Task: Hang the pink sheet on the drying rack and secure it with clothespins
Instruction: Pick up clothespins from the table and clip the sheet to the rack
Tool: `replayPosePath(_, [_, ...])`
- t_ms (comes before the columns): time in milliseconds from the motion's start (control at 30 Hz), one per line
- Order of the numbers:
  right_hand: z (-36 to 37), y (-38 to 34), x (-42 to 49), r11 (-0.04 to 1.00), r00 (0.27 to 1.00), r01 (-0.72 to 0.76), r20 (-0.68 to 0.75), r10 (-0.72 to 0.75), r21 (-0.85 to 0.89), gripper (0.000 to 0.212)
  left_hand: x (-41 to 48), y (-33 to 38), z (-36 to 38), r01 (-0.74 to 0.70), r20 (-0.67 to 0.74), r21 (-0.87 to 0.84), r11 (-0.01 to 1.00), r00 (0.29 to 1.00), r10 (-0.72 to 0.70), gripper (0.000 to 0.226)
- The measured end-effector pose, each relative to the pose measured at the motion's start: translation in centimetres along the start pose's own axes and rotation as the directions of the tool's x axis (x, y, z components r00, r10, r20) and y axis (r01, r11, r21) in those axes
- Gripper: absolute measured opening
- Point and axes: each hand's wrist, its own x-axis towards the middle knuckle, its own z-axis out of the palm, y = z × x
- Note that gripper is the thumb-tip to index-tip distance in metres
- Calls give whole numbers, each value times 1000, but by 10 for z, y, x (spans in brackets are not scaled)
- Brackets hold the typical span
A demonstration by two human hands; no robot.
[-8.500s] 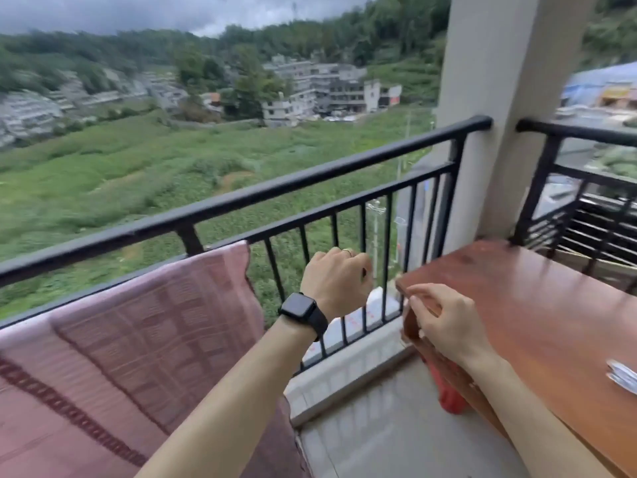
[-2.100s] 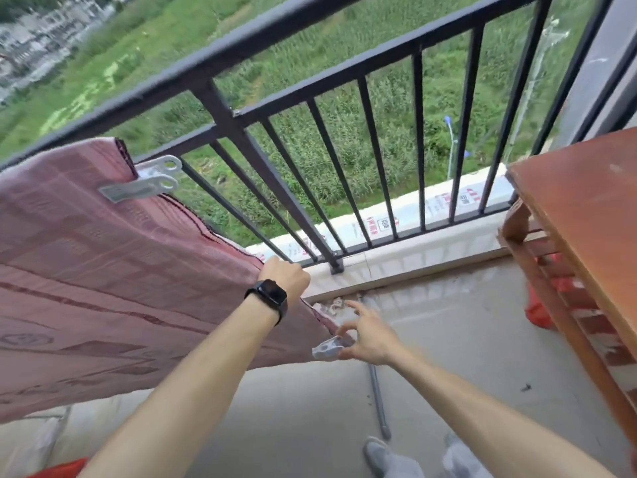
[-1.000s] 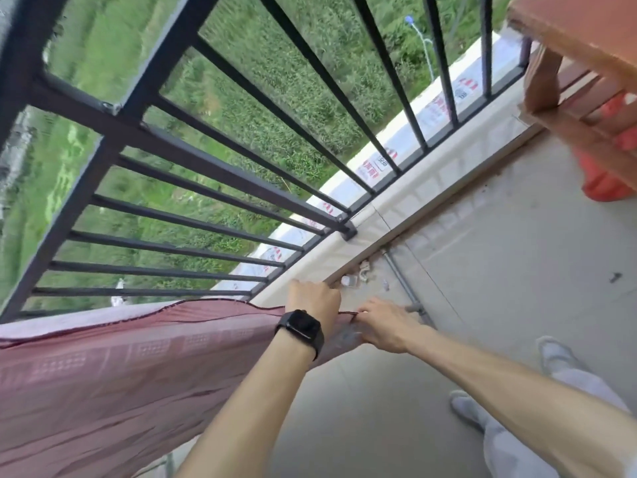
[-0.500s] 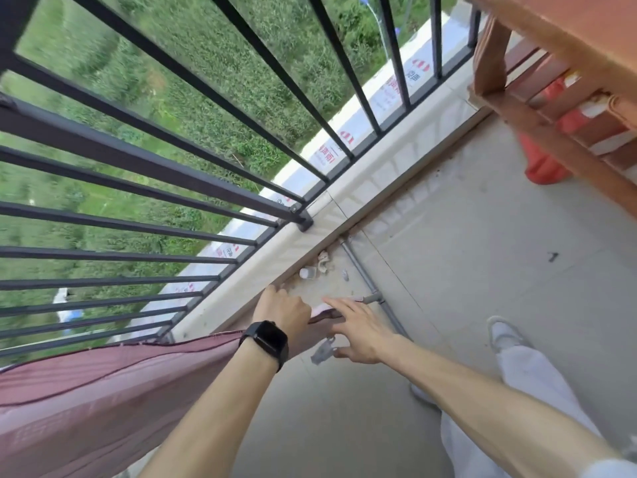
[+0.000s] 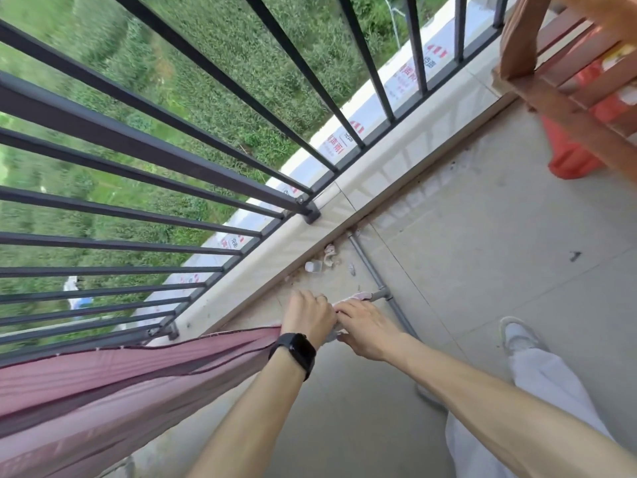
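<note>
Pink sheet [image 5: 120,381] end in left hand [image 5: 310,319] | right hand [image 5: 367,327] touching, maybe pinching

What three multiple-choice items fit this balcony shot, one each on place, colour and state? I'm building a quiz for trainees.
1. In the picture, the pink sheet shows at: A upper right; B lower left; C top centre.
2. The watch on the left wrist is: A white; B red; C black.
3. The left hand: A grips the sheet's edge; B hangs idle; C lies flat and open.
Key: B, it fills that corner; C, its band and face are dark; A, its fingers curl on the cloth.
</note>
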Motion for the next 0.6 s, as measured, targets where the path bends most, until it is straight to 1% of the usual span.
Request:
replayPosePath(67, [-5, 6, -7, 999, 1000, -19, 17, 19, 29, 36, 3, 2, 7, -29, -33, 2, 1000, 999, 29, 41])
replayPosePath(167, [-19, 21, -23, 989, 990, -139, 41, 137, 59, 41, 4, -1, 11, -12, -100, -25, 1000, 995, 9, 35])
replayPosePath(233, [-30, 33, -34, 966, 972, -233, -4, 235, 108, 40, 2, -4, 10, -57, -130, -26, 998, 990, 53, 32])
replayPosePath(300, [-37, 43, -40, 944, 953, -267, -90, 288, 191, 38, 2, -7, 8, -98, -143, -26, 995, 985, 93, 31])
replayPosePath(333, [-40, 46, -41, 937, 946, -266, -127, 299, 226, 36, 1, -6, 9, -87, -142, -37, 996, 987, 81, 32])
replayPosePath(433, [-52, 47, -37, 930, 940, -242, -171, 296, 278, 25, 4, -1, 15, 21, -115, -93, 995, 993, -32, 40])
replayPosePath(467, [-57, 45, -35, 936, 945, -216, -182, 272, 278, 20, 5, 0, 18, 74, -102, -132, 989, 991, -88, 47])
replayPosePath(500, [-61, 42, -32, 943, 953, -187, -181, 242, 276, 16, 7, 0, 19, 126, -103, -193, 973, 984, -148, 60])
replayPosePath(533, [-64, 39, -29, 948, 964, -166, -158, 214, 271, 15, 8, 0, 20, 161, -100, -255, 953, 976, -192, 70])
replayPosePath(567, [-67, 36, -25, 951, 973, -162, -117, 198, 263, 16, 9, 0, 20, 188, -98, -301, 935, 969, -226, 75])
replayPosePath(600, [-68, 32, -21, 955, 980, -170, -59, 190, 244, 18, 9, -1, 19, 211, -101, -324, 922, 962, -255, 74])
